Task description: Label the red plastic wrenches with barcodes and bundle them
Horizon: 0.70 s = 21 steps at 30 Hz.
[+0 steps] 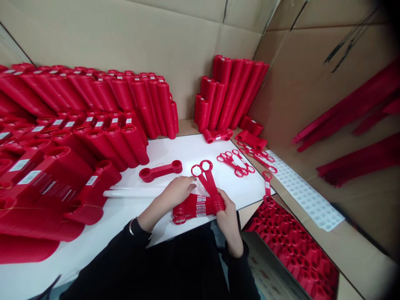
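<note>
My right hand (228,212) wraps round the end of a fanned bunch of flat red plastic pieces (200,205), each with a ring at its end. White barcode labels show across the bunch. Two red ring-ended pieces (210,180) stick up from it, away from me. Just left of these, my left hand (178,192) is closed, fingertips together near their rings; whatever it pinches is too small or hidden to make out. Beyond my left hand, a short red stack of such pieces (161,171) lies on the white tabletop (190,146).
Rows of red stacks (103,96) fill the left and back left; more stacks (231,93) stand in the far corner. Loose ring-ended pieces (236,162) lie to the right. A label sheet (308,196) rests on cardboard, above an open box of red parts (293,246).
</note>
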### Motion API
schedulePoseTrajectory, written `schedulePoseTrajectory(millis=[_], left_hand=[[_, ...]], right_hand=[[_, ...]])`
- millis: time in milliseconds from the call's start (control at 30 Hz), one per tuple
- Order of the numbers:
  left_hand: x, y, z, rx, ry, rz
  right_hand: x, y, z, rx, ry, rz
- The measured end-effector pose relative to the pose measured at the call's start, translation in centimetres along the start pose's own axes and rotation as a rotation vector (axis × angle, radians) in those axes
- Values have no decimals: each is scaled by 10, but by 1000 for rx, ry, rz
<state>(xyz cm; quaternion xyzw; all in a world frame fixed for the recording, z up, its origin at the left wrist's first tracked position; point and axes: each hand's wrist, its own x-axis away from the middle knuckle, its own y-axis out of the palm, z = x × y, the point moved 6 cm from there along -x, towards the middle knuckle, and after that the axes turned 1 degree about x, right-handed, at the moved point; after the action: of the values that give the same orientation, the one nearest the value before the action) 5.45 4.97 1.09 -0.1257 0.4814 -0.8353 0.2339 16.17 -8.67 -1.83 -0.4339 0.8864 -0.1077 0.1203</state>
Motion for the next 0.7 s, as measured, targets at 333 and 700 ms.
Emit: schedulePoseTrajectory(millis=[333,700], left_hand=[[-11,17,18,135,150,-79],[-14,23,16,321,81,-56]], right_hand=[[-4,-5,6,-23,19,5],[-5,-4,7,-23,5,-20]])
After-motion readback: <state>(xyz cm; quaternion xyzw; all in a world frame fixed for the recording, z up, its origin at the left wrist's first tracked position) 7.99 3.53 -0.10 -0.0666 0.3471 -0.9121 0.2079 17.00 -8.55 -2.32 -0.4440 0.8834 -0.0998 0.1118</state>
